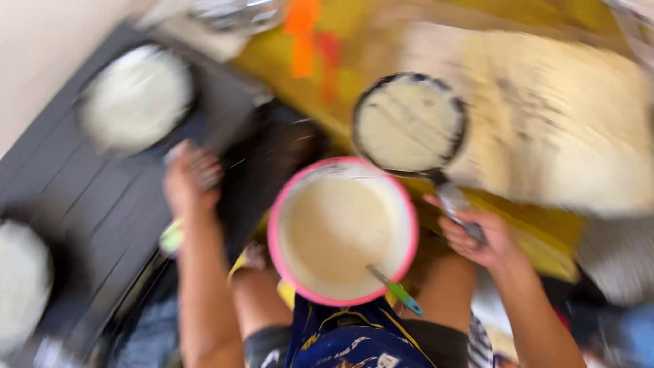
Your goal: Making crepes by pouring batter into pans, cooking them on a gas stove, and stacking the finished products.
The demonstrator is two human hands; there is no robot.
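Note:
The picture is blurred by motion. My right hand (477,238) grips the metal handle of a small dark pan (409,123) whose bottom is coated with pale batter. My left hand (189,178) is closed around something pale at the edge of the dark stove top (88,204); what it holds I cannot make out. Between my arms, on my lap, sits a pink-rimmed bowl (274,235) full of cream-coloured batter, with a green-handled ladle (398,292) leaning in it.
A second pan with pale batter (135,99) sits on the stove at the upper left, and a third (20,283) at the far left. A yellow surface (545,232) with a pale cloth (565,116) lies to the right. An orange object (302,34) stands at the top.

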